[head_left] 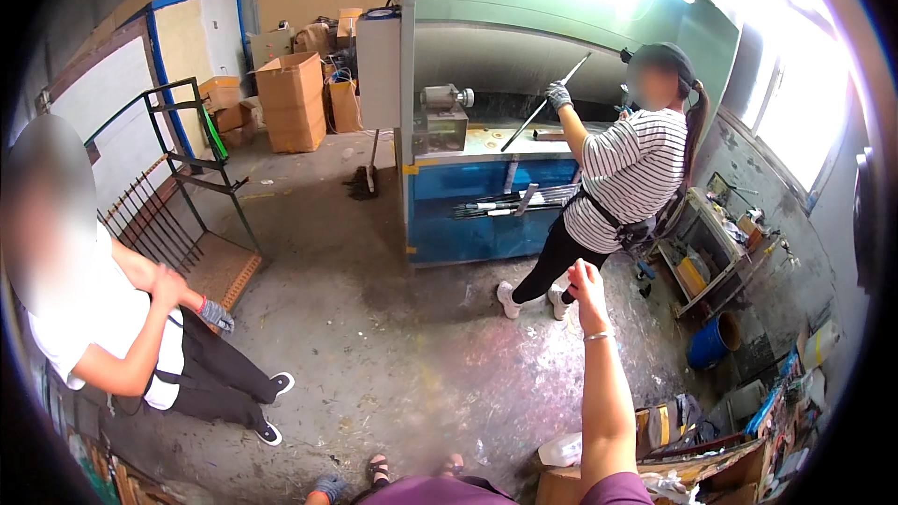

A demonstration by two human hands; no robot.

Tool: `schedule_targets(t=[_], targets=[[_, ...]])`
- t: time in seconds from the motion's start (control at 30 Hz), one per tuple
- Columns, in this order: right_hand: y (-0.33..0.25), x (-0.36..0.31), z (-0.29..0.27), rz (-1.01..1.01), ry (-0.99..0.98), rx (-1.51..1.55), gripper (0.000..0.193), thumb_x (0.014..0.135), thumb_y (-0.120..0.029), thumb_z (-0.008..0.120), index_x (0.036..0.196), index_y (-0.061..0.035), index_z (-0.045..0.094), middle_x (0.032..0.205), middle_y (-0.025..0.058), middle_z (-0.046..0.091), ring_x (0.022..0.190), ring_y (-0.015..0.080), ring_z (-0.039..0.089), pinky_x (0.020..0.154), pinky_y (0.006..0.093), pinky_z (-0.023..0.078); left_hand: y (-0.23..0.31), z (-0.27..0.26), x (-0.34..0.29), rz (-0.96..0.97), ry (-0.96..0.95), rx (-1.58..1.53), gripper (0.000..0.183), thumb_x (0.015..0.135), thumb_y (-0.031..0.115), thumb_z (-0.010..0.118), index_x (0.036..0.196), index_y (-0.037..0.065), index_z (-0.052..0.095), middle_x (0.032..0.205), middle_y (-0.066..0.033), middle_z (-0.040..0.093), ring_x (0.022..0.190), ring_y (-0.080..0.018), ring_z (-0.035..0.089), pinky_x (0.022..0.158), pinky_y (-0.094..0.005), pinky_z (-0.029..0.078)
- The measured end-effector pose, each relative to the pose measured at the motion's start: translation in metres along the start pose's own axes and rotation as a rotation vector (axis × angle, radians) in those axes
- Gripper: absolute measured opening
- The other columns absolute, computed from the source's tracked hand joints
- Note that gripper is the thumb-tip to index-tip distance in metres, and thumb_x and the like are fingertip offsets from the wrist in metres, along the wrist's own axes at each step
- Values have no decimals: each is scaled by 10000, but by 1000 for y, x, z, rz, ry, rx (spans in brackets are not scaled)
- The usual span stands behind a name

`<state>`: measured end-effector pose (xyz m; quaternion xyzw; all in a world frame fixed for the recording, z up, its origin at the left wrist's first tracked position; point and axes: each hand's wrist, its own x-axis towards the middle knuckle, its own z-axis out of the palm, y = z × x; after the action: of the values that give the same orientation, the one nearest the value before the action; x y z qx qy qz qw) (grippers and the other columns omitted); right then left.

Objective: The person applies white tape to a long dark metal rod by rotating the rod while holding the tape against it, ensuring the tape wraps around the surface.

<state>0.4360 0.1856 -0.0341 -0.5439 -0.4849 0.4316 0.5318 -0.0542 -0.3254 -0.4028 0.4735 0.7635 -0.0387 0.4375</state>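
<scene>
My right arm reaches forward, a band around its wrist. The bare right hand (587, 295) is raised, fingers folded in, and I see nothing in them. It appears in front of a co-worker in a striped shirt (636, 164), with no visible contact. Low at the bottom edge, my left hand (329, 485) wears a grey glove; its fingers are too small and cut off to read. With a gloved hand (558, 95), that co-worker holds a long thin rod (537, 113) at a slant over a bench. Their other hand is mostly hidden.
Several rods (514, 203) rest along the blue bench front (449, 224). Another person (122, 318) stands at left beside a metal rack (201, 178). Cardboard boxes (292, 103) and a broom (365, 180) are behind. A blue bin (714, 340) and cluttered shelf (697, 266) stand right.
</scene>
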Motion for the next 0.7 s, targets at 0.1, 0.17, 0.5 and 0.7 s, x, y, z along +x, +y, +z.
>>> schedule_targets(t=[0.1,0.17,0.5,0.7], targets=[[-31,23,14,37,-30,-16,438,892,-465,519,1117,-90,514,1001,15,579,911,115,519,772,277,418,1,-1,-10,-71,-3,-25,369,787,387,509,923,76,654,964,-184,631,834,-340,614,751,-398,472],[-39,45,20,54,-54,-38,510,869,-508,529,1148,-81,501,1044,20,550,940,130,489,800,295,400,5,2,-15,-107,-2,-48,359,789,379,502,930,83,649,982,-183,625,833,-344,608,748,-400,470],[-27,117,125,218,-246,-124,659,753,-596,623,1096,-54,472,964,60,519,853,176,500,677,352,431,32,-2,-7,74,93,162,360,767,372,548,885,48,653,928,-208,629,833,-370,611,748,-420,474],[-5,91,162,219,-124,276,291,916,-349,495,757,-106,466,542,-33,399,389,79,346,347,235,250,92,-41,-26,71,281,-202,375,790,387,519,834,29,623,936,-223,621,831,-394,601,712,-438,466]])
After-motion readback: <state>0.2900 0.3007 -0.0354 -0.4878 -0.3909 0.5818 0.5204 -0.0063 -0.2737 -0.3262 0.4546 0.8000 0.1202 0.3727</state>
